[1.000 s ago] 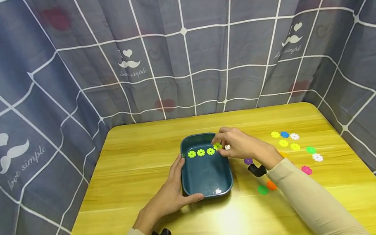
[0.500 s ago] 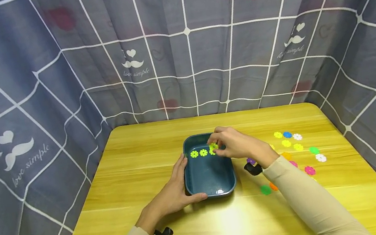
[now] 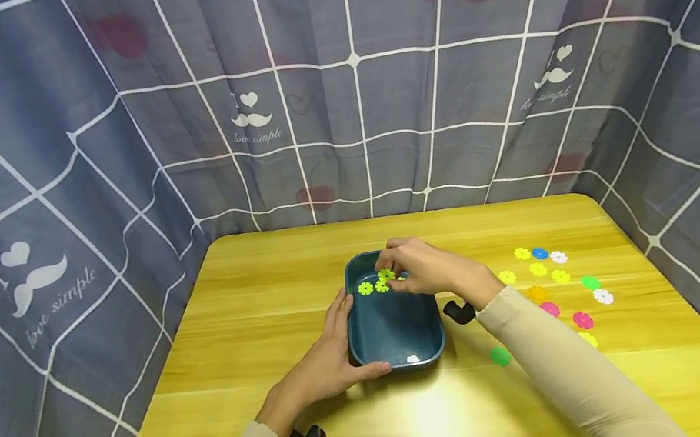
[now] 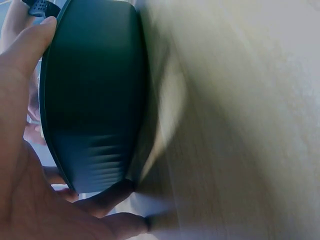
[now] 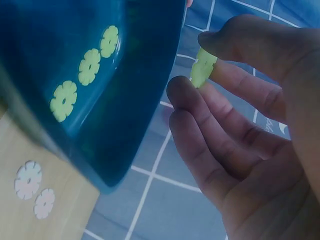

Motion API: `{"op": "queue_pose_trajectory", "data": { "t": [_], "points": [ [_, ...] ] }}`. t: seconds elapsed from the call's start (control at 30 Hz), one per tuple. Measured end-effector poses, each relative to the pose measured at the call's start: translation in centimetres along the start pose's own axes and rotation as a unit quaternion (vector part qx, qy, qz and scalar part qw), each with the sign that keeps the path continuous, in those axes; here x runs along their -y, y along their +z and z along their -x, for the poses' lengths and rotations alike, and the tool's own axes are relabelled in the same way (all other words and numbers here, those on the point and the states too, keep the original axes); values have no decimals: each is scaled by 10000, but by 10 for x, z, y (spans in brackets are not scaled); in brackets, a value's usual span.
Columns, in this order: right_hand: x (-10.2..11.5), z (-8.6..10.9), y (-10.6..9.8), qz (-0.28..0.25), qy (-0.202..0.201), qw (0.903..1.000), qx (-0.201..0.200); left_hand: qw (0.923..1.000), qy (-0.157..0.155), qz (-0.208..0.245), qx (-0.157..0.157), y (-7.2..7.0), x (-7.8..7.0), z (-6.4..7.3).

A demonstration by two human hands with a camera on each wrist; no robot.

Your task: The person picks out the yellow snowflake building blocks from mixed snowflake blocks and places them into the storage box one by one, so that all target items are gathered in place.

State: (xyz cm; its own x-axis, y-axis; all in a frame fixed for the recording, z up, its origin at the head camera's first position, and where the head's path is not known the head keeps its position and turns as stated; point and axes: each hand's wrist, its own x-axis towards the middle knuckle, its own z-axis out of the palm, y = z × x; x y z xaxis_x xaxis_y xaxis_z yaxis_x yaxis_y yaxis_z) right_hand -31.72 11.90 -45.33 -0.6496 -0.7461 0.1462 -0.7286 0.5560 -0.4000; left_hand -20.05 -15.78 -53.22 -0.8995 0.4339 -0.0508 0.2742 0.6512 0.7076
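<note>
Left hand [image 3: 324, 362] braces the tray [image 3: 398, 329] from the left; right hand [image 3: 427, 267] pinches a yellow disc [image 5: 202, 71] that a slack grip could drop.

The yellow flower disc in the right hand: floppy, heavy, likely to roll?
The yellow flower disc is probably light, being thin, and seems fairly stiff, with no obvious sag in the right hand. Flat, like the discs in the teal tray, it would likelier slide than roll.

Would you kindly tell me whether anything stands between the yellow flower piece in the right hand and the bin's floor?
Nothing visible does: the right hand pinches the yellow flower piece above the open bin, and three yellow pieces lie flat inside.
</note>
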Motion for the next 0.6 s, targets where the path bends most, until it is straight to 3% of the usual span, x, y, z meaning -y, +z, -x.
{"op": "queue_pose_trajectory", "data": {
  "t": [0.6],
  "points": [
    [-2, -35, 15, 18, -77, 9990, 439, 10000, 28, 52, -8, 1, 0, -1]
  ]
}}
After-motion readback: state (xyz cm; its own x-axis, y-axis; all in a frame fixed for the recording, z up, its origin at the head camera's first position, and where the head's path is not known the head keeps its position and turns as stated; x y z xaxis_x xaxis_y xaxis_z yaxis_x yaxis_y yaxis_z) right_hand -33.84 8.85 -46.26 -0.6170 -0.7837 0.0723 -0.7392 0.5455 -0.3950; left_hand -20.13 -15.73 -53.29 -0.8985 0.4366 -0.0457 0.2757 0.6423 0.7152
